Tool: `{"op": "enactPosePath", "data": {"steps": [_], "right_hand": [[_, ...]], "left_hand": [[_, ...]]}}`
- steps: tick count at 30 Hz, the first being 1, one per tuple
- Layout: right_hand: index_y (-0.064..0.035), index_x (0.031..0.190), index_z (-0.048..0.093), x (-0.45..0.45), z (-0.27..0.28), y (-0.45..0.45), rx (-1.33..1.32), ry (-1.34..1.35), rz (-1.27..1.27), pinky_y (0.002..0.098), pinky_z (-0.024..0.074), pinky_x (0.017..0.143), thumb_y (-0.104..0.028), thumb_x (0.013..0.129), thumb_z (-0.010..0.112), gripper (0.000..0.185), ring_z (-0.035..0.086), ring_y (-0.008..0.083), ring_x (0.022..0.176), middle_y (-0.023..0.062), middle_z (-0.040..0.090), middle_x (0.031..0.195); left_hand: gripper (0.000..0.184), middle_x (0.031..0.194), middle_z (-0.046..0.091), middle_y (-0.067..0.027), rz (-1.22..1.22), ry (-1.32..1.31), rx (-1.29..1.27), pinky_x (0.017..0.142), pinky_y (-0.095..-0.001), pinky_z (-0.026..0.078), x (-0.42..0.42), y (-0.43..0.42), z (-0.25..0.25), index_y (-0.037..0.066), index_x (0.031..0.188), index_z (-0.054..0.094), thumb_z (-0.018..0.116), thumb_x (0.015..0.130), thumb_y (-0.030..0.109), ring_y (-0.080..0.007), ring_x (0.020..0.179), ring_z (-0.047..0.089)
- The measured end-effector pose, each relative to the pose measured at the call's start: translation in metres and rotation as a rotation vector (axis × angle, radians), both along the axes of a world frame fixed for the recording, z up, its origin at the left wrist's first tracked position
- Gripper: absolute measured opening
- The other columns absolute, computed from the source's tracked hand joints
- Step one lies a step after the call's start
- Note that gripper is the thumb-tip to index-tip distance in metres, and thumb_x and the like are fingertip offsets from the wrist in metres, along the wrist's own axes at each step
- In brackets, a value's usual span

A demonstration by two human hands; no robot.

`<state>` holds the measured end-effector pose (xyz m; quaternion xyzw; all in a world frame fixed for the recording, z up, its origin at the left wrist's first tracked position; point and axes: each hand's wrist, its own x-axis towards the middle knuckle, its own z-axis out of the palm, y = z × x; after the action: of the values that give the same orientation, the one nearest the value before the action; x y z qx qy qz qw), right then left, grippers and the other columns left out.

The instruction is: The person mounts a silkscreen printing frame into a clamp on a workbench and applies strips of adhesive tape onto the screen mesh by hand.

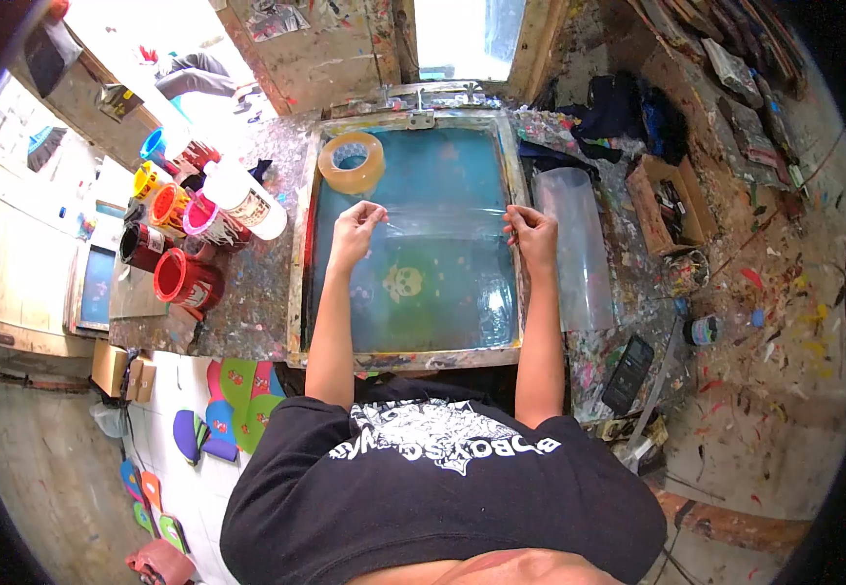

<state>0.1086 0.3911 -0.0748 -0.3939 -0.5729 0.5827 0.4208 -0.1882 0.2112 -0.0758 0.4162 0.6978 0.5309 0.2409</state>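
Note:
A strip of clear tape is stretched between my two hands, over a screen printing frame. My left hand pinches one end and my right hand pinches the other. Below the strip, the frame's blue-green mesh carries a pale skull design. Its wooden border is stained with paint. On the upper left of the mesh lies a thick roll of clear tape, apart from my left hand. I cannot tell whether the strip touches the mesh.
Several open paint pots and a white bottle crowd the left of the bench. To the right are a clear plastic sheet roll, a cardboard box and a phone. A person's legs show beyond the opening.

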Motion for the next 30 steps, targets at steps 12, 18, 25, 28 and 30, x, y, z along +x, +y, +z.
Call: {"op": "enactPosePath", "data": {"steps": [12, 18, 25, 28, 30], "right_hand": [[-0.0004, 0.104, 0.076, 0.006, -0.007, 0.008, 0.042, 0.078, 0.098, 0.0254, 0.0517, 0.053, -0.006, 0.097, 0.065, 0.014, 0.069, 0.0135, 0.071, 0.0099, 0.075, 0.089], [0.0030, 0.103, 0.076, 0.010, 0.000, 0.011, 0.126, -0.119, 0.177, 0.0254, 0.0542, 0.057, 0.004, 0.097, 0.052, 0.025, 0.065, 0.0115, 0.073, 0.0090, 0.073, 0.091], [0.0014, 0.105, 0.077, 0.014, 0.003, 0.016, 0.093, -0.144, 0.210, 0.0259, 0.0535, 0.059, 0.002, 0.095, 0.054, 0.025, 0.064, 0.0110, 0.070, 0.0076, 0.072, 0.086], [-0.0006, 0.105, 0.078, 0.012, 0.000, 0.018, 0.098, -0.134, 0.209, 0.0254, 0.0516, 0.056, -0.002, 0.095, 0.058, 0.022, 0.063, 0.0101, 0.066, 0.0050, 0.071, 0.080], [-0.0014, 0.106, 0.078, 0.012, -0.003, 0.021, 0.093, -0.119, 0.210, 0.0246, 0.0506, 0.056, -0.003, 0.094, 0.061, 0.021, 0.063, 0.0091, 0.065, 0.0036, 0.070, 0.078]], "left_hand": [[0.021, 0.088, 0.076, -0.0065, 0.233, 0.015, 0.130, 0.067, -0.0241, 0.047, 0.030, -0.005, 0.011, 0.003, 0.113, 0.064, 0.072, 0.094, 0.009, -0.0079, 0.082, 0.068], [0.007, 0.085, 0.074, -0.0017, 0.183, 0.034, 0.114, 0.061, -0.0238, 0.039, 0.027, -0.008, 0.008, 0.006, 0.103, 0.068, 0.069, 0.096, 0.009, -0.0048, 0.071, 0.056], [0.011, 0.087, 0.071, -0.0014, 0.161, 0.298, 0.072, 0.065, -0.0274, 0.043, 0.029, -0.014, 0.017, 0.009, 0.099, 0.072, 0.062, 0.096, 0.005, -0.0100, 0.069, 0.049], [0.014, 0.088, 0.070, -0.0040, 0.125, 0.295, 0.072, 0.068, -0.0292, 0.045, 0.026, -0.014, 0.017, 0.010, 0.100, 0.072, 0.060, 0.097, 0.004, -0.0140, 0.072, 0.052], [0.015, 0.090, 0.071, -0.0062, 0.110, 0.372, 0.055, 0.073, -0.0318, 0.048, 0.024, -0.015, 0.017, 0.008, 0.100, 0.073, 0.059, 0.096, 0.003, -0.0187, 0.078, 0.058]]}}
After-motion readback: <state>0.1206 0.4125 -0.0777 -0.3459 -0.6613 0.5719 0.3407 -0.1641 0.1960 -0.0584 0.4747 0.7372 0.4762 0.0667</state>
